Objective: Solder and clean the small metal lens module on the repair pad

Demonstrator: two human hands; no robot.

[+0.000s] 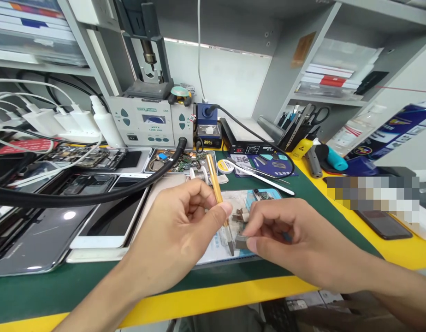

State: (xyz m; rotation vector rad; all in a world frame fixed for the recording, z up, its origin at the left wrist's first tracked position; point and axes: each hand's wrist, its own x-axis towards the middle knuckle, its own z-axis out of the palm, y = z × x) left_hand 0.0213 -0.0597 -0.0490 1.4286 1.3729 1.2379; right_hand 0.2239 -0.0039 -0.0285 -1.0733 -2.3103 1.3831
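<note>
Over the green mat (95, 281), the left hand (174, 230) curls around a gold tool (218, 193), tip pointing down. Right beside it, the right hand (296, 240) pinches a tiny grey chip (241, 241) near the tip.

- Slim gold metal knife handle (215, 184): gold, grey blade.
- Flat rubber bench mat (95, 286): dark green, yellow border.
- Boxy soldering station (208, 130): blue, amber digits.
- Small metal chip block (241, 241): grey.

Surface (95, 286): green mat with yellow edge. On it: white phone (112, 216), dark phones (36, 240) at left, rework station (147, 122), blue soldering station (208, 131), tweezers (261, 177), black phone (384, 223) at right.
</note>
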